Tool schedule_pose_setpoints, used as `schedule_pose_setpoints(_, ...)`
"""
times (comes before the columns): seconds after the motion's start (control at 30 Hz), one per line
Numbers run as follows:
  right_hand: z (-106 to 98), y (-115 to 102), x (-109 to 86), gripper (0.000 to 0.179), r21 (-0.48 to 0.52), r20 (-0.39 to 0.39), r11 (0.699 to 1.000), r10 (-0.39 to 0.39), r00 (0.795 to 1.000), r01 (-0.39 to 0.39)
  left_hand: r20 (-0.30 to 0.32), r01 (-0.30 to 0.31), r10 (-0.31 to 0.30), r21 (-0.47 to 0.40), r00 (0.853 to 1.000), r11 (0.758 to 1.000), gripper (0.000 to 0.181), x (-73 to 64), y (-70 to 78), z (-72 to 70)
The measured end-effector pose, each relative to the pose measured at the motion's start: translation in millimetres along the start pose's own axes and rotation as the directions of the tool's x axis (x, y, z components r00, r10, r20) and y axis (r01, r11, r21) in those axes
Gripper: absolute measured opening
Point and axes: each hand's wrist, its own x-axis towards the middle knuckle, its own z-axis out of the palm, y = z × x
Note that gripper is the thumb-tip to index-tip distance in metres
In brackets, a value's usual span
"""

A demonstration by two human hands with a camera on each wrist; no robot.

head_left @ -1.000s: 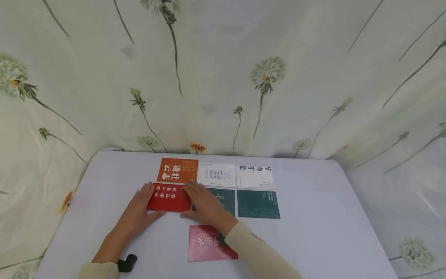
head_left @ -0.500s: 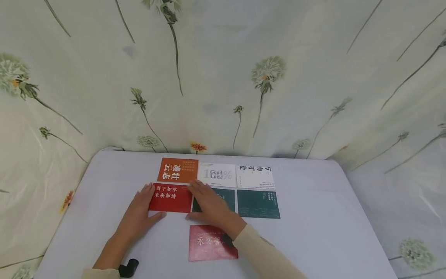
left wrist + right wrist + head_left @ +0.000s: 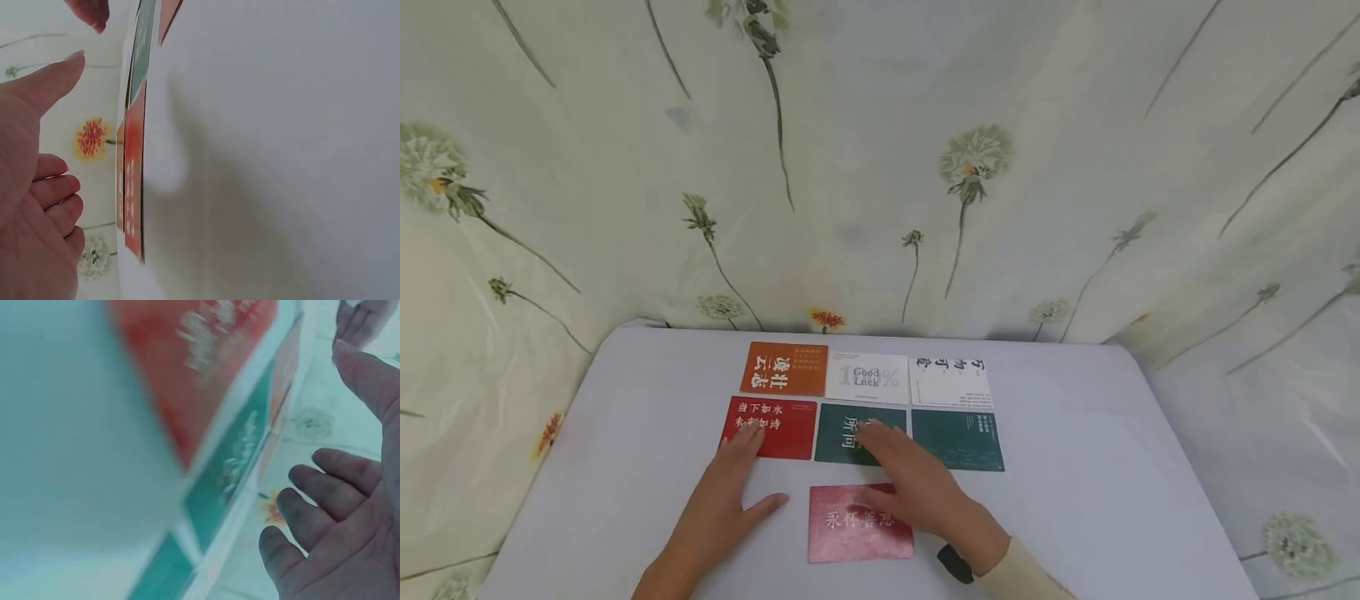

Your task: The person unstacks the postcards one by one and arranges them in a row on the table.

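Observation:
My left hand [image 3: 718, 496] hovers in front of the red card [image 3: 797, 437], its fingertips overlapping that card's lower left part in the head view. In the left wrist view, the same hand [image 3: 28, 181] is apart from the cards, thumb spread and fingers relaxed. Over the gap between the middle green card [image 3: 835, 437] and the pink card [image 3: 850, 546] is my right hand [image 3: 925, 487], holding nothing. Its fingers look loosely bent in the right wrist view, where the hand [image 3: 340, 519] is clear of the cards. The pink card lies alone, nearest me.
Behind lies a row with an orange card [image 3: 775, 362], a white "Good Luck" card [image 3: 850, 392] and a white card with black characters [image 3: 951, 387]. Another green card [image 3: 958, 446] ends the front row on the right. A dandelion-patterned curtain [image 3: 865, 167] hangs behind the white table [image 3: 1090, 500].
Both hands have left the red card's sides and drawn back toward me, the right one also moving right. The middle green card shows more now. The red card has shifted very slightly right.

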Motion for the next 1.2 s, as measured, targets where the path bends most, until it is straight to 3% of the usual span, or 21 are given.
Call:
schedule_pose_setpoints(0.13, 11, 6, -30.2, 0.090, -0.042, 0.014, 0.999, 0.011, 1.000, -0.011, 0.063, 0.024, -0.026, 0.026, 0.998, 0.999, 0.118, -17.3, 13.1, 15.1)
schedule_pose_setpoints(0.23, 21, 9, -49.4, 0.093, -0.072, 0.041, 0.997, 0.015, 0.999, -0.012, 0.107, -0.007, 0.003, 0.035, 0.994, 0.999, 0.119, -27.1, 16.3, 27.6)
schedule_pose_setpoints(0.4, 31, 10, -69.3, 0.093, -0.077, 0.073, 0.996, 0.059, 0.996, -0.053, 0.157, -0.055, 0.057, -0.021, 0.986, 0.998, 0.117, -33.7, 10.6, 46.2)
schedule_pose_setpoints(0.57, 37, 9, -77.5, 0.084, -0.074, 0.077, 0.995, 0.069, 0.995, -0.063, 0.186, -0.102, 0.102, -0.010, 0.977, 0.995, 0.117, -32.8, 0.8, 61.0)
schedule_pose_setpoints(0.67, 39, 11, -77.9, 0.078, -0.071, 0.083, 0.996, 0.055, 0.995, -0.049, 0.178, -0.141, 0.139, -0.001, 0.974, 0.990, 0.115, -31.5, 0.6, 61.8)
schedule_pose_setpoints(0.93, 40, 17, -79.5, 0.075, -0.041, 0.077, 0.999, 0.034, 0.997, -0.031, 0.170, -0.148, 0.141, 0.031, 0.975, 0.988, 0.111, -29.9, 12.3, 51.4)
schedule_pose_setpoints(1.2, 40, 26, -79.9, 0.077, -0.024, 0.067, 1.000, 0.014, 0.998, -0.012, 0.159, -0.233, 0.207, 0.169, 0.965, 0.958, 0.108, -29.9, 16.8, 52.2)
